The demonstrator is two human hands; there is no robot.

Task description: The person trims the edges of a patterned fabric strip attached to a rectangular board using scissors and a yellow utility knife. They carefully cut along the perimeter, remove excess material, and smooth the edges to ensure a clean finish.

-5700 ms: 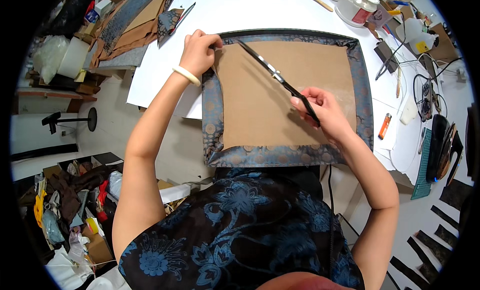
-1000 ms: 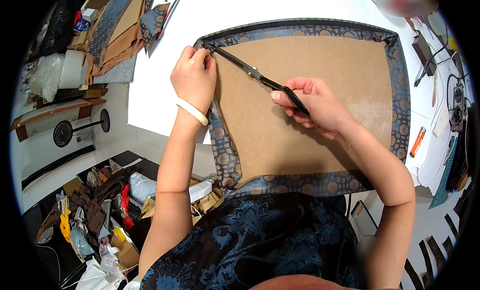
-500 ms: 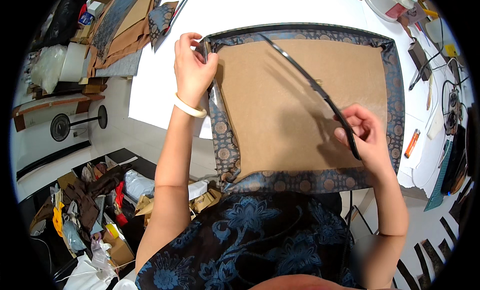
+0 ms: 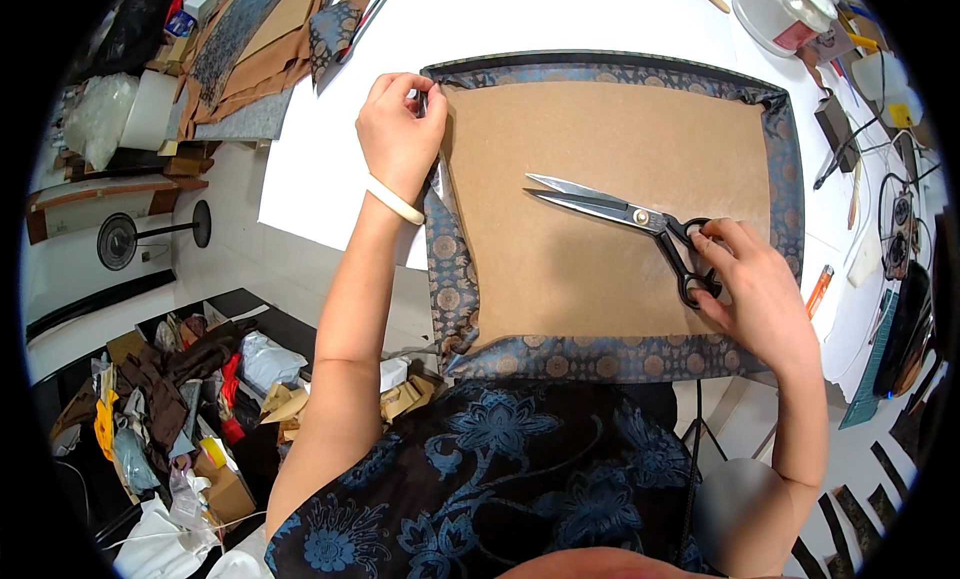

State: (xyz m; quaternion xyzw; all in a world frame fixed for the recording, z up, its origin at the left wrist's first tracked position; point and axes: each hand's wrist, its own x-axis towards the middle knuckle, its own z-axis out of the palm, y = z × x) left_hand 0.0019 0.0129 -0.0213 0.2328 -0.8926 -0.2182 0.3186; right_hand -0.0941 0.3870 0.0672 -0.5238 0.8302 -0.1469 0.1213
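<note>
Pinching at the far-left corner of the brown board (image 4: 600, 129), the left hand (image 4: 402, 124) has thumb and fingers drawn together on the cloth border (image 4: 600, 359), probably to keep that folded edge from slipping; the fingers hide most of what lies between them. The right hand (image 4: 750, 284) grips the scissors (image 4: 640, 217) by their black handle loops, with the blades slightly parted and pointing left across the board, perhaps to keep them ready while the other hand minds the corner. Whether the blades touch the board cannot be told. The board lies between the two hands, its cloth border folded in on all four sides and its near edge close to the person's body. It rests partly on the white table (image 4: 480, 19), the near-left part reaching past the table's edge, which likely brings it within easy reach. The orange lighter (image 4: 820, 291) sits just beyond the right side.
</note>
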